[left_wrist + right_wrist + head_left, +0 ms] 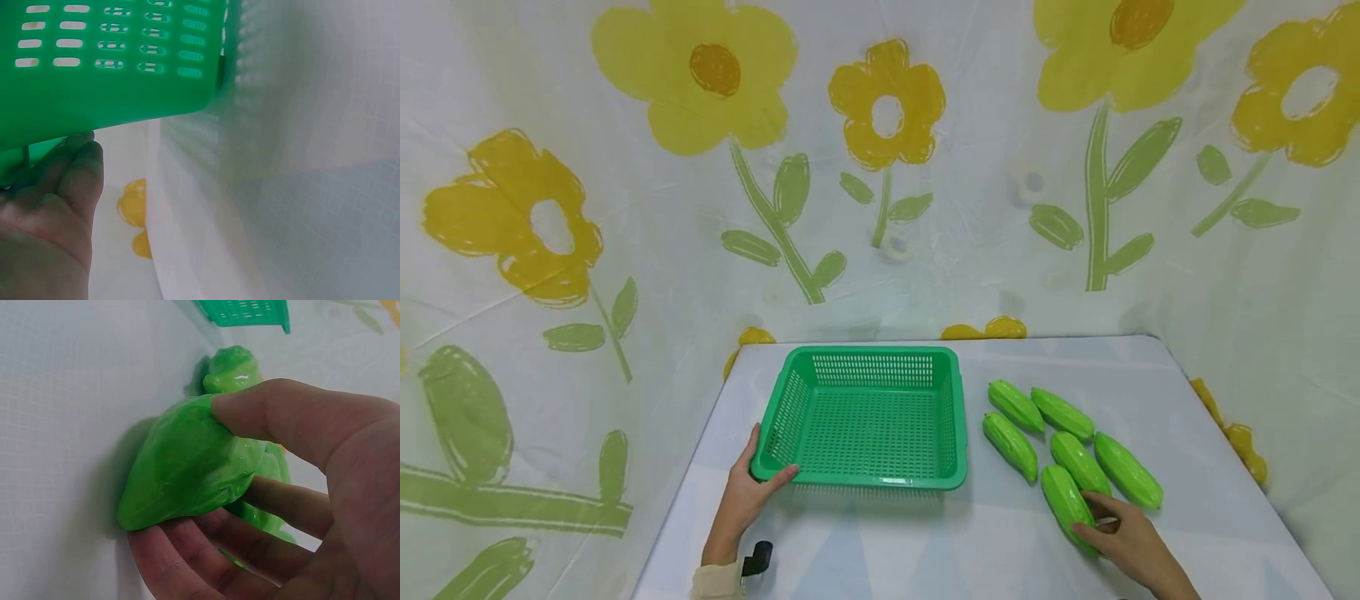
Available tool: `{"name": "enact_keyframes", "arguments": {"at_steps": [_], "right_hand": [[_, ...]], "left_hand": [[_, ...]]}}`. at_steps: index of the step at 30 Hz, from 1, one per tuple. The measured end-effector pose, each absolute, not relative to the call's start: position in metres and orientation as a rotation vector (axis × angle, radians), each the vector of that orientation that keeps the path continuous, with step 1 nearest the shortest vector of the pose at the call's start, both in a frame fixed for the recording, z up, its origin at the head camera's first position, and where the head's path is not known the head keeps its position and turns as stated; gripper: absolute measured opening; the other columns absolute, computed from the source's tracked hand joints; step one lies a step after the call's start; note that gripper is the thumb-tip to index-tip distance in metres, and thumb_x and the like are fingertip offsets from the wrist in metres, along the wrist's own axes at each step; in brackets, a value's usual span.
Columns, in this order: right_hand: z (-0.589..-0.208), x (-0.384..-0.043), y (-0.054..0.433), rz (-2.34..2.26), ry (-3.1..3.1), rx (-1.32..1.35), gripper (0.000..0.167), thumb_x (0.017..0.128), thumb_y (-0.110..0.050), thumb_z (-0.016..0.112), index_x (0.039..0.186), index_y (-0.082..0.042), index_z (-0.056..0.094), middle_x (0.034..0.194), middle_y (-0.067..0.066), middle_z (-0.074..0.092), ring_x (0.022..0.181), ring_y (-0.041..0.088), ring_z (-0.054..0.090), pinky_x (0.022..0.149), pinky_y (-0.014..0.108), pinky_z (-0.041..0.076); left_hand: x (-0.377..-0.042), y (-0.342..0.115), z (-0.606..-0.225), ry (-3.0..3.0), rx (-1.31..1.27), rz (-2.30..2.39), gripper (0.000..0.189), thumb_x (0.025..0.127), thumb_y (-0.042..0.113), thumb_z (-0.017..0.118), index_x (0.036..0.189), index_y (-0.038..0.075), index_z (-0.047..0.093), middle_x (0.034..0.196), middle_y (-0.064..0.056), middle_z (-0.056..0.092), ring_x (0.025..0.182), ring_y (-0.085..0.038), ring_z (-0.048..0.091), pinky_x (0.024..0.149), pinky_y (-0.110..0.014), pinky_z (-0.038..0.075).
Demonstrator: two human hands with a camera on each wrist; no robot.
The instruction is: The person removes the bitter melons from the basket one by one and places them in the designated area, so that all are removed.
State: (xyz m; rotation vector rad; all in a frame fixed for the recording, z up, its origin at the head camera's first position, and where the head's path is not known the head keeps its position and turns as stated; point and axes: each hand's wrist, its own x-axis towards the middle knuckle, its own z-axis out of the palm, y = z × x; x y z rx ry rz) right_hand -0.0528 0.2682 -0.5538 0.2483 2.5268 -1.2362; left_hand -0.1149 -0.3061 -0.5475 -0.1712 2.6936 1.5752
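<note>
My left hand grips the near left corner of a green plastic basket, thumb over the front rim and fingers along the left side. In the left wrist view, the fingers reach under the rim beside the slotted basket wall. At the right, my right hand holds the nearest green bitter melon between thumb and fingers. Close up, this lumpy bitter melon has its tapered end toward the right wrist camera, the thumb on one side and fingers curled round the other.
Several more bitter melons lie right of the basket, close to the held one. Pale cloth covers the table. A flower-printed curtain stands behind and on both sides. A black strap piece sticks out at the left wrist.
</note>
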Motion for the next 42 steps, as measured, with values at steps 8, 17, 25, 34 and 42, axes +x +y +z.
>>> {"name": "enact_keyframes", "arguments": {"at_steps": [8, 17, 25, 34, 42], "right_hand": [[-0.565, -0.055, 0.27, -1.207, 2.515, 0.279, 0.08, 0.09, -0.038, 0.08, 0.144, 0.012, 0.051, 0.125, 0.028, 0.068, 0.096, 0.024, 0.071, 0.069, 0.03, 0.06], [-0.562, -0.055, 0.269, -1.178, 2.524, 0.268, 0.079, 0.091, -0.039, 0.079, 0.144, 0.013, 0.05, 0.125, 0.029, 0.068, 0.097, 0.026, 0.072, 0.07, 0.031, 0.061], [-0.558, -0.052, 0.267, -1.153, 2.542, 0.284, 0.083, 0.088, -0.043, 0.08, 0.142, 0.014, 0.052, 0.129, 0.032, 0.065, 0.097, 0.026, 0.072, 0.07, 0.032, 0.061], [-0.554, -0.053, 0.267, -1.156, 2.55, 0.265, 0.082, 0.09, -0.044, 0.078, 0.142, 0.013, 0.051, 0.133, 0.033, 0.063, 0.098, 0.026, 0.071, 0.07, 0.031, 0.061], [-0.549, -0.053, 0.264, -1.138, 2.562, 0.261, 0.081, 0.091, -0.046, 0.077, 0.142, 0.012, 0.053, 0.136, 0.033, 0.061, 0.099, 0.027, 0.072, 0.072, 0.032, 0.061]], "left_hand": [[-0.115, -0.307, -0.551, 2.699, -0.168, 1.559, 0.112, 0.089, 0.035, 0.081, 0.168, 0.014, 0.004, 0.173, -0.023, 0.011, 0.159, -0.048, 0.015, 0.123, -0.067, 0.026], [-0.115, -0.306, -0.552, 2.704, -0.162, 1.555, 0.112, 0.089, 0.036, 0.08, 0.168, 0.014, 0.004, 0.173, -0.023, 0.011, 0.159, -0.048, 0.016, 0.122, -0.067, 0.027], [-0.116, -0.305, -0.549, 2.696, -0.152, 1.576, 0.113, 0.088, 0.035, 0.081, 0.168, 0.013, 0.004, 0.173, -0.023, 0.012, 0.159, -0.047, 0.016, 0.123, -0.066, 0.027], [-0.115, -0.306, -0.55, 2.707, -0.138, 1.598, 0.112, 0.088, 0.032, 0.082, 0.168, 0.011, 0.006, 0.173, -0.024, 0.013, 0.158, -0.048, 0.018, 0.121, -0.067, 0.03], [-0.113, -0.307, -0.547, 2.718, -0.161, 1.548, 0.113, 0.088, 0.036, 0.081, 0.168, 0.012, 0.004, 0.173, -0.023, 0.012, 0.159, -0.048, 0.017, 0.122, -0.067, 0.028]]}}
